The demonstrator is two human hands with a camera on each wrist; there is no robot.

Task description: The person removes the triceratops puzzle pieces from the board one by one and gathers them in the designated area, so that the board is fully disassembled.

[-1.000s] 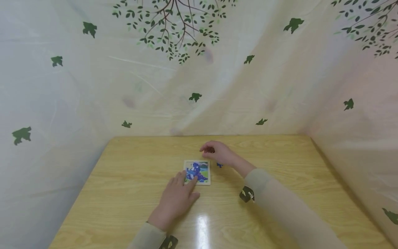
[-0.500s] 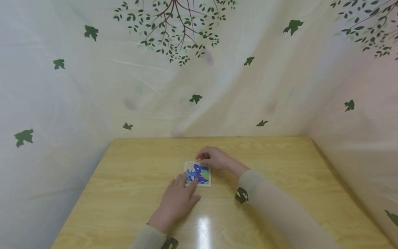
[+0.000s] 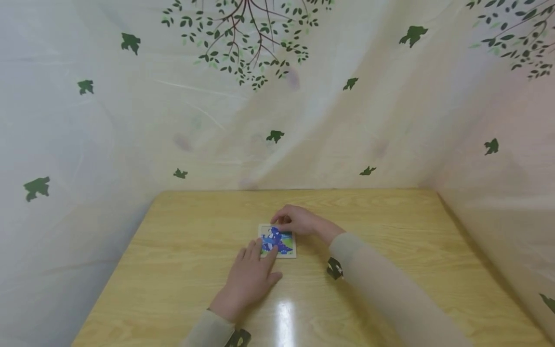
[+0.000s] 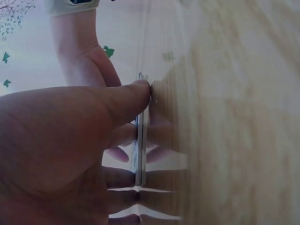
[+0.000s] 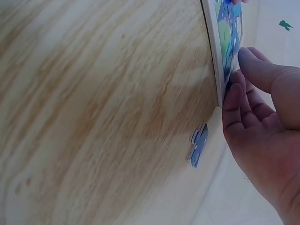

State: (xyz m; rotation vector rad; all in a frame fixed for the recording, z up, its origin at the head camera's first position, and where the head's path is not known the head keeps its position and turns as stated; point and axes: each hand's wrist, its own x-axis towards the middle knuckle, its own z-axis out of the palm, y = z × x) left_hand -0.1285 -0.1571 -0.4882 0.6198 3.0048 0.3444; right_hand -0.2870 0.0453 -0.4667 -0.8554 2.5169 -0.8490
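A small square jigsaw puzzle [image 3: 284, 245] in a pale frame lies on the wooden table, showing a blue and purple dinosaur. My left hand [image 3: 248, 279] rests against its near left side, fingers extended over the picture. In the left wrist view, the thumb [image 4: 138, 91] touches the puzzle's edge. At the far edge, my right hand [image 3: 299, 220] has its fingers curled, with the thumb tip [image 5: 244, 57] right at the picture. I cannot tell whether a piece is between those fingertips. One loose blue puzzle piece [image 5: 198, 145] lies on the table beside the board, near the right hand.
The wooden table [image 3: 182, 270] stands against a pale curtain [image 3: 208, 125] printed with leaves and green birds. A bright light reflection shows on the table's near part. Dark patterned wrist bands [image 3: 334, 268] sit at the sleeves.
My right hand has moved left and down from above the upper right of the puzzle to its far edge. The left hand stays in place, and the view has shifted slightly.
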